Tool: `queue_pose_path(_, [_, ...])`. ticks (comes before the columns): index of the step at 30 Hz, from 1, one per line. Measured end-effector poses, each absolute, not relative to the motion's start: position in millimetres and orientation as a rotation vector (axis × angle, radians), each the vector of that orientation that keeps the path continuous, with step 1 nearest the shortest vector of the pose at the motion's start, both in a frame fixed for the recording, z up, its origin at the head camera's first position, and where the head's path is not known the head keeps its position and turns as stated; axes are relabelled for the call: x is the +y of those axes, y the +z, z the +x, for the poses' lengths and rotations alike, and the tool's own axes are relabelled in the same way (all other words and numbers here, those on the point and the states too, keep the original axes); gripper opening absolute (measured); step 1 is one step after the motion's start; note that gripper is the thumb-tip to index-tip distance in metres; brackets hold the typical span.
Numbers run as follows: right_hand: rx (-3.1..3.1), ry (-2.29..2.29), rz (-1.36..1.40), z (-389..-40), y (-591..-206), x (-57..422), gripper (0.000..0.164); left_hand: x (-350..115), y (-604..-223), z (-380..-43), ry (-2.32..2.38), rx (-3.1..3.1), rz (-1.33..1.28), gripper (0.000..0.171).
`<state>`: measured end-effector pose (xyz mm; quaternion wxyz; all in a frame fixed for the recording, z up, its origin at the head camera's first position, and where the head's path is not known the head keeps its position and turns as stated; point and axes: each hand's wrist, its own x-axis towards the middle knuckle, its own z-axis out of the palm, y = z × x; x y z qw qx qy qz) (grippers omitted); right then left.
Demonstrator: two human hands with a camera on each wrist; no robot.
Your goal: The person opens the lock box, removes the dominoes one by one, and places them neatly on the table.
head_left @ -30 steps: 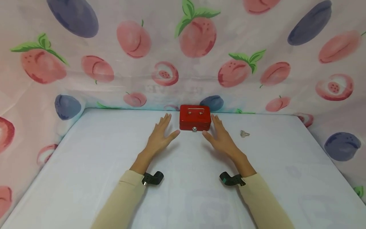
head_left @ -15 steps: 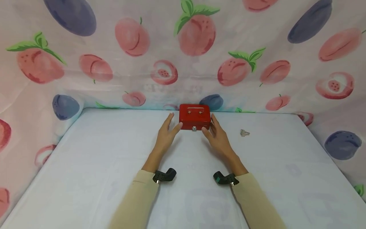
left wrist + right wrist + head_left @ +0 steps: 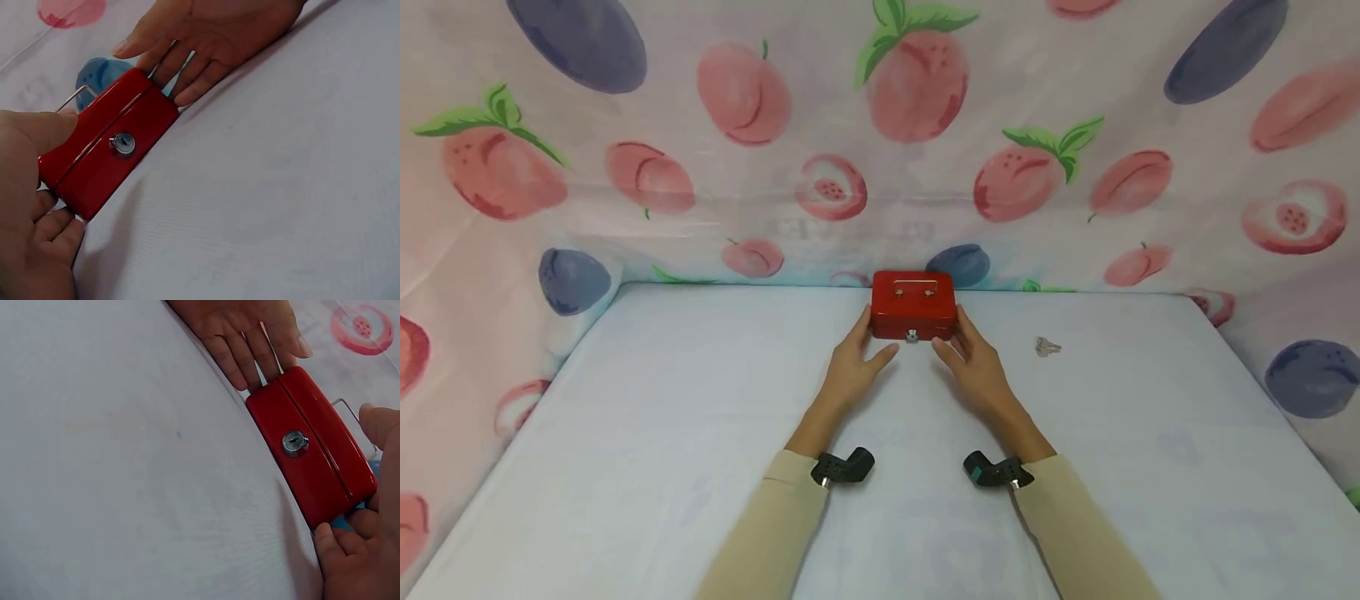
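Observation:
A small red cash box [image 3: 913, 321] sits at the back edge of the white table, its round silver lock [image 3: 295, 443] facing me and a thin wire handle [image 3: 75, 97] on the lid. The lid is down. My left hand [image 3: 847, 375] is at the box's left side, fairly straight fingertips right at that wall, thumb held off in front. On the opposite side, my right hand [image 3: 981, 372] has its fingers along the right wall, with the thumb near the front corner. Neither thumb wraps the box.
Small silver keys [image 3: 1047, 347] lie on the table [image 3: 625, 433] to the right of the box. Directly behind the box rises a fruit-printed cloth backdrop [image 3: 700, 204], which also runs along both sides.
Both hands have closed in on the box, the left one moving right until its fingers reach the side wall. Box and keys have stayed in place on the table.

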<state>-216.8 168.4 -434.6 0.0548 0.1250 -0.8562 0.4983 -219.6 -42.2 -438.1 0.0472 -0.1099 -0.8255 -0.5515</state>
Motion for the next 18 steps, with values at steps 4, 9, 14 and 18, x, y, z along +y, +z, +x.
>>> queue_pose_path(4, [-2.607,1.526,0.372,-216.0,-433.5,165.3,0.076,-46.1,-437.0,-219.1,-1.765,-2.436,-0.336,0.073])
queue_pose_path(9, [-2.598,1.49,0.4,-212.9,-433.9,163.8,0.075,-48.8,-438.0,-218.6,-1.803,-2.341,-0.359,0.064])
queue_pose_path(14, [-2.564,1.472,0.419,-210.6,-435.5,164.6,0.07,-50.3,-439.0,-217.5,-1.774,-2.313,-0.348,0.058])
queue_pose_path(18, [-2.535,1.474,0.413,-209.5,-436.3,164.5,0.065,-52.0,-440.3,-216.9,-1.732,-2.295,-0.317,0.05])
